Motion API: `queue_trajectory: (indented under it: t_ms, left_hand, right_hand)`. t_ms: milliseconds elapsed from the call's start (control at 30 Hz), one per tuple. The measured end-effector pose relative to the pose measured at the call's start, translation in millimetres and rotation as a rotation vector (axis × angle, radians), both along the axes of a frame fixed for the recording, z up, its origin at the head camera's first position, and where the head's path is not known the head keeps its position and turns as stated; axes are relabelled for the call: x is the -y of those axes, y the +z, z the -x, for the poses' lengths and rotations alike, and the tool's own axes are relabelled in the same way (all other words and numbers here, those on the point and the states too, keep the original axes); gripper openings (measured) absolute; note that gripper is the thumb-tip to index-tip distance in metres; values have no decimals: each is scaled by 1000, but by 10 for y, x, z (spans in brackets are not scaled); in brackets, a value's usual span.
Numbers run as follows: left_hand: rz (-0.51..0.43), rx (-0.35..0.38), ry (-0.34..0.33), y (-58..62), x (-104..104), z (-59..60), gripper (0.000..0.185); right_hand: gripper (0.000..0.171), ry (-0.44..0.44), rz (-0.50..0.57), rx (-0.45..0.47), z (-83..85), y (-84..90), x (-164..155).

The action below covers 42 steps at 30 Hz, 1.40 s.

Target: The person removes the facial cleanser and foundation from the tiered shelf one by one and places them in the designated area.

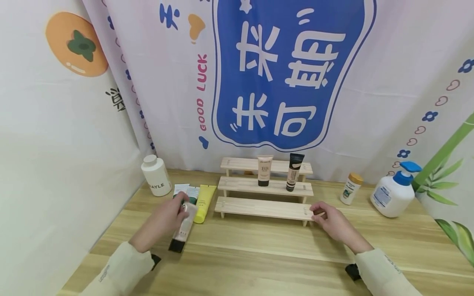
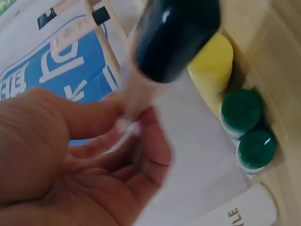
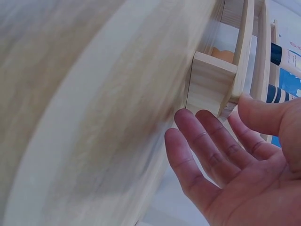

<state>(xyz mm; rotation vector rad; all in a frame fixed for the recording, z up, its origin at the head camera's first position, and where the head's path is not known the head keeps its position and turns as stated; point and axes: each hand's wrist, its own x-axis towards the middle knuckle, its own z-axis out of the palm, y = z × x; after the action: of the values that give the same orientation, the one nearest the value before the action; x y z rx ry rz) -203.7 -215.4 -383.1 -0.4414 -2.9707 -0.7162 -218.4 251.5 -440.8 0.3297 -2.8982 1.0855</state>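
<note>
**Left hand on a cream tube, right hand at the wooden rack**

While the left hand (image 1: 164, 222) curls its fingers and thumb round a pale tube with a black cap (image 1: 183, 228), the tube lies slanted near the front left of the desk (image 1: 259, 250), cap toward the person. It looks light and soft-walled, likely to dent under a hard squeeze and a little slick, so the firmer shoulder near the cap or the flat crimped end would seem the safer place to grip. Just beside it lie a yellow tube (image 1: 204, 202) and two green-capped tubes (image 2: 248, 127), with a white bottle (image 1: 156, 175) behind them. The right hand (image 1: 333, 224) is spread, fingers relaxed, touching the right end of the stepped wooden rack (image 1: 264, 187), holding nothing. Two tubes (image 1: 279, 172) stand upright on the middle step. A small jar (image 1: 351, 188) and a pump bottle (image 1: 394, 191) stand to the right.
</note>
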Motion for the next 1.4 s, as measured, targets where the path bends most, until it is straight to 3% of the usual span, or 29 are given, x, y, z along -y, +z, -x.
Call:
queue_trajectory:
  t_ms: [133,300,533,667,900,1200,1333,1400]
  left_hand:
    - [8,143,22,-126,-28,-108,28]
    - [2,232,26,-292,-62,-135,26]
    - [-23,236,61,-387,-65,-113,17]
    - [21,249,79,-412,-62,-124,8]
    - [54,274,113,-419,-108,-118,14]
    - [84,218,111,-374,-197,-54,18]
    - [99,132,112,-288,-226,-39,22]
    - [102,51,83,-195,-269,-13,23]
  right_hand:
    - [22,1,3,6,-4,1,-4]
    - [22,6,4,2,1,1,-12]
    - [22,21,6,-13,7,4,-16]
    - [22,19,10,-13,6,5,-15]
    - [22,12,8,-13,3,-1,-5]
    - [22,10,17,-15,-4,-8,-13]
    - [23,14,15,-13,-1,-6,-13]
    - [23,12,10,-12,2,-4,-12]
